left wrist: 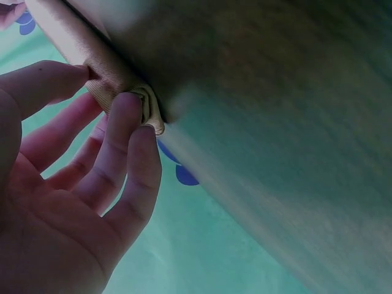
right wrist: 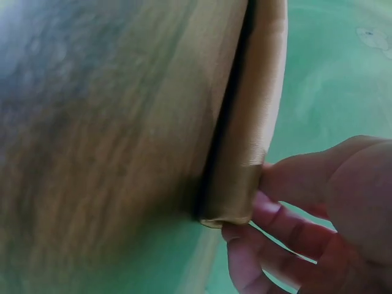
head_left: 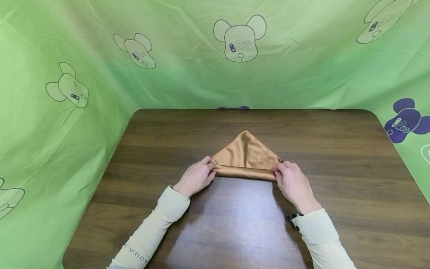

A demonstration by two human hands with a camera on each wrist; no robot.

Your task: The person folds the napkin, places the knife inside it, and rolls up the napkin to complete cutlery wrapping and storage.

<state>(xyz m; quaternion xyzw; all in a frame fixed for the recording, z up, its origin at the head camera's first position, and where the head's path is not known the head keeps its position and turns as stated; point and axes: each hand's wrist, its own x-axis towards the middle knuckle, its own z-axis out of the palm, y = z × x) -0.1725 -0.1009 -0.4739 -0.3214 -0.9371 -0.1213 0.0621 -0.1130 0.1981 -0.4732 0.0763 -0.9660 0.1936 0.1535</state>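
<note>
A shiny copper-brown satin cloth [head_left: 248,149] lies on the table, its near edge rolled into a tube and its far part a flat triangle pointing away. My left hand [head_left: 198,175] pinches the tube's left end. In the left wrist view, the thumb and fingers of that hand [left wrist: 79,184] are around the rolled end [left wrist: 104,79], where layered folds show. At the right end, my right hand [head_left: 295,185] pinches the tube between thumb and fingers. The right wrist view shows the roll [right wrist: 251,116] with the thumb of the right hand [right wrist: 318,214] against its side.
The brown wood-grain table [head_left: 352,157] has rounded far corners. Green fabric [head_left: 188,74] with bear-head prints hangs behind it and along both sides. A glossy reflection covers the tabletop in front of the cloth. A dark strap [head_left: 293,220] is at the right wrist.
</note>
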